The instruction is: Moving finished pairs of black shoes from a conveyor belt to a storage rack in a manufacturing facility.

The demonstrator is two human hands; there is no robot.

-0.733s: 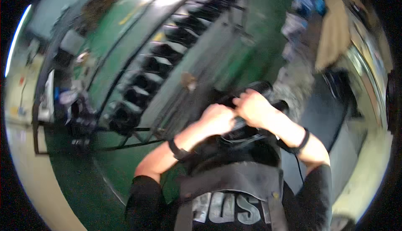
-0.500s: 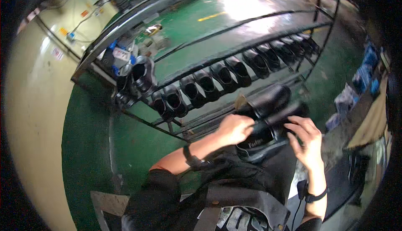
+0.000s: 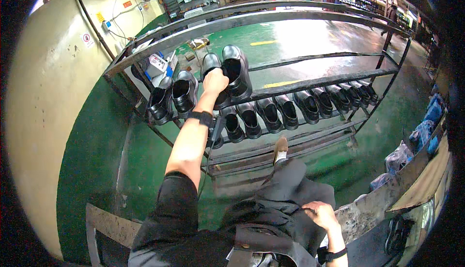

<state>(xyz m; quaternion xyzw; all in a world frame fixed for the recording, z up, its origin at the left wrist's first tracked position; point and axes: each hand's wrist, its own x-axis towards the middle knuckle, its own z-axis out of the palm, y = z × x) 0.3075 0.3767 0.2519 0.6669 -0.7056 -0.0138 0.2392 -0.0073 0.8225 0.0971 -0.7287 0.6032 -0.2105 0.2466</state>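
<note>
My left hand (image 3: 215,81) reaches forward to the upper rails of a black metal rack. Its fingers are closed at the openings of a pair of black leather shoes, a left shoe (image 3: 211,61) partly hidden by the hand and a right shoe (image 3: 238,80). Both have their toes pointing away from me. Just left of them, another black shoe (image 3: 183,94) and a black slip-on (image 3: 160,103) stand on the same rails. Over my lap, my right hand (image 3: 320,214) rests with its fingers curled, nothing visible in them.
A row of black shoes (image 3: 269,115) lines the rack's lower rails. The rack frame (image 3: 315,16) spans in front of me. Blue and clear plastic bags (image 3: 400,156) lie at the right, along a worn bench edge (image 3: 361,210). A cream wall (image 3: 53,83) stands at the left.
The black shoes held over my lap are now up on the rack's upper rails. My left hand has moved forward and left with them; my right hand has let go and dropped toward my lap.
</note>
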